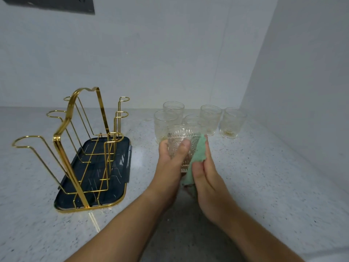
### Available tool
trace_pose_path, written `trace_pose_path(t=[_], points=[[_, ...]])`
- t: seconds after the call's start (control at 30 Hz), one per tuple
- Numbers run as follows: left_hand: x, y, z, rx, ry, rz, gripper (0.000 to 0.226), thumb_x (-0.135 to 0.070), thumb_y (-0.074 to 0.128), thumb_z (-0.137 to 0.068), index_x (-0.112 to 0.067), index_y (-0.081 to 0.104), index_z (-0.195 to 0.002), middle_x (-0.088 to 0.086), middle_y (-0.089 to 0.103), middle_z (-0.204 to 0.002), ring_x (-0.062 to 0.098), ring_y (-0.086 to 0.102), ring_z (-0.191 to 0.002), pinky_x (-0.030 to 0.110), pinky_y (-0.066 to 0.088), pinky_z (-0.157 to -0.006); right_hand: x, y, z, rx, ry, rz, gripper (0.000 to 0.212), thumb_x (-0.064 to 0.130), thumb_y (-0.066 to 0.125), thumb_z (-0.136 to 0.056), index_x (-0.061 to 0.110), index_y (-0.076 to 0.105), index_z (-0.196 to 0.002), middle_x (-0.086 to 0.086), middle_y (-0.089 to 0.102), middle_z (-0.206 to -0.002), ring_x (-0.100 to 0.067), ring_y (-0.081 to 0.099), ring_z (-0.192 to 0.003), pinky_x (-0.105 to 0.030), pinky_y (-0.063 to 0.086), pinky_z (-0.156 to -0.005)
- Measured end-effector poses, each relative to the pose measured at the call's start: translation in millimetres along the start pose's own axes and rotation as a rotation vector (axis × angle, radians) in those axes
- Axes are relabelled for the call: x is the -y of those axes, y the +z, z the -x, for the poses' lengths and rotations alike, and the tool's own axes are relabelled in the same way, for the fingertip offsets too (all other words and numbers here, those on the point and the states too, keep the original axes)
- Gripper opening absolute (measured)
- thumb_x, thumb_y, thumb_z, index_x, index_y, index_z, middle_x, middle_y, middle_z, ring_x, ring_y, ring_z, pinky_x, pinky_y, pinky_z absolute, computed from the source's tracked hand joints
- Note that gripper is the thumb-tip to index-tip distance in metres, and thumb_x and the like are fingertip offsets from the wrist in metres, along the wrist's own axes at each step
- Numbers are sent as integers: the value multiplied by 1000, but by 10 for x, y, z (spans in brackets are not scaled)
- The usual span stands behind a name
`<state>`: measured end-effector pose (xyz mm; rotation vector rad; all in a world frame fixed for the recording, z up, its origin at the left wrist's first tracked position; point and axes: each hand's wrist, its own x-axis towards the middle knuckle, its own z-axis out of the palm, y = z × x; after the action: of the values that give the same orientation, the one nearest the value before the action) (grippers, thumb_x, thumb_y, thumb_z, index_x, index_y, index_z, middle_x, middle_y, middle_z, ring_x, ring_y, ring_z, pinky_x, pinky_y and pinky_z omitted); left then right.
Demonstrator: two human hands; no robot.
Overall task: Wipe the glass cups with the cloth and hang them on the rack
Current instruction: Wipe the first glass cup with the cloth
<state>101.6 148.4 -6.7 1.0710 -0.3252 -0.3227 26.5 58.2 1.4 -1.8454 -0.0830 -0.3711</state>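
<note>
From the head camera, the left hand (171, 157) grips an embossed clear glass cup (180, 142) round its side, thumb across the front. The right hand (204, 178) pinches a fuzzy green cloth (197, 154) between thumb and straight fingers and presses it against the cup's right wall, a tail of cloth hanging below. Both are held above the speckled stone counter (255, 176), just in front of five more patterned cups (210, 118) standing upright near the wall. Well to the left, a dark ribbed tray (113, 188) with a gold rim holds the looped gold wire rack (81, 144).
</note>
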Motion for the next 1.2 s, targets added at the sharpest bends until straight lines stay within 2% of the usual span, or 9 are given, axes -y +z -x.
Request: trace_pose_path(t=[0.17,0.23,0.4,0.47,0.67,0.8,0.97,1.1,1.2], points=[[-15,37,1,135,-62,78,54,-43,63,-95,-14,57,-140,20,70,-129,33,70,-108,57,59,-93,222,-242,-358,-150,50,-22,50,46,27,-108,42,25,-157,12,72,-87,3,62,-62,-13,49,-53],[-27,32,5,141,-106,112,54,-45,60,-96,-12,62,-139,21,70,-129,36,67,-112,60,51,-102,237,-229,-422,-186,28,-63,49,45,28,-108,30,37,-155,11,69,-85,1,67,-65,-14,53,-55],[-28,-46,-24,51,-92,77,74,-53,69,-84,-9,51,-140,13,73,-107,25,73,-82,37,59,-62,-1,12,-105,-22,30,-64,61,44,30,-102,38,13,-161,5,64,-126,-2,69,-93,-17,56,-71],[-15,-35,-8,51,-84,49,69,-48,72,-82,-13,47,-136,7,78,-103,26,78,-89,38,64,-71,-46,21,24,-6,24,-45,66,47,32,-97,46,8,-159,10,58,-138,0,65,-107,-17,56,-77],[-46,50,2,149,-166,110,63,-45,64,-95,-6,53,-144,22,69,-131,45,67,-118,61,55,-101,193,-270,-297,-146,94,-110,33,37,29,-109,30,54,-129,14,63,-62,6,56,-51,-8,43,-48],[-46,6,-4,145,-168,180,54,-50,51,-99,-13,70,-134,25,63,-141,47,55,-136,64,39,-117,143,-243,-296,-46,62,-92,34,43,27,-108,20,52,-115,10,63,-72,10,61,-58,-6,45,-55],[-22,-51,-29,88,-190,83,116,-76,83,-63,-9,45,-149,29,60,-141,38,70,-111,47,60,-80,-62,-104,0,-14,15,-40,60,48,29,-101,27,26,-158,22,69,-118,3,67,-102,-16,55,-83],[-43,-46,-36,61,-180,156,78,-68,62,-86,-12,62,-141,19,69,-136,34,67,-126,47,51,-105,-140,-76,128,12,-58,128,64,47,31,-103,49,-3,-157,26,25,-162,1,33,-147,-39,41,-118],[-34,-6,-38,142,-196,197,58,-57,40,-99,-20,81,-118,13,75,-126,26,74,-111,42,55,-96,-66,-141,-58,-61,-57,153,63,57,28,-102,55,-6,-155,18,42,-152,-6,45,-138,-38,42,-113]])
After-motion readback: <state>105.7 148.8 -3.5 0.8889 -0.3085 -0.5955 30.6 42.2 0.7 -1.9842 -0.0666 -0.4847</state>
